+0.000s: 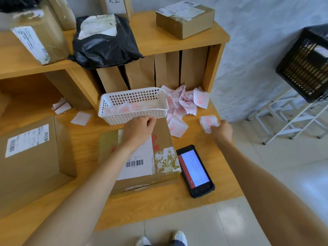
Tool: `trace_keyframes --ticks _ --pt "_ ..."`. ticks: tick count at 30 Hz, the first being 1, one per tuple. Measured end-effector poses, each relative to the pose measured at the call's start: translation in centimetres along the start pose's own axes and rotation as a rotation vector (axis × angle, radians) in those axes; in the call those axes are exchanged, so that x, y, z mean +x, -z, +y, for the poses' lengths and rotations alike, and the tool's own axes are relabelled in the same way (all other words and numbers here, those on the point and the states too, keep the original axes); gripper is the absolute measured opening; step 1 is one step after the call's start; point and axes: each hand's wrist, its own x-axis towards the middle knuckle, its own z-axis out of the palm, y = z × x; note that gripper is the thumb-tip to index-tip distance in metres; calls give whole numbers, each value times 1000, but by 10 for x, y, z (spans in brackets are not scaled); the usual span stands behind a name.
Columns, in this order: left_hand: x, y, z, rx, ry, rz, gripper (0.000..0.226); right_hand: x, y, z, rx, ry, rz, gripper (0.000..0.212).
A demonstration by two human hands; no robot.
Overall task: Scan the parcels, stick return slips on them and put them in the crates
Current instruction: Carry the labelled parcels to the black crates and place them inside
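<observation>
Waiting under the left hand (140,126), whose curled fingers rest at its far edge, the parcel (142,157) on the tabletop (204,197) has no slip yet; right fingers (215,127) pinch one return slip (208,123). Crating is left, I judge.

Brown cardboard parcel (142,157) — white label, black barcode, red print. White lattice basket (133,105). White slips (179,105) — red stamps. Black scanner (195,171), red-and-white screen.
</observation>
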Motion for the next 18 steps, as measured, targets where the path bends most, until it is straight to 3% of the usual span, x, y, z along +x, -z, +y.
trace_keyframes --ticks 6,14,18 --pt "2 -5 -2 22 -6 12 49 16 -3 -2 -56 17 -34 50" --pt "2 -6 -5 21 8 33 49 7 -12 -14 -151 45 83 18" --pt "3 -2 -4 -70 49 18 37 -10 -4 -33 7 119 34 13"
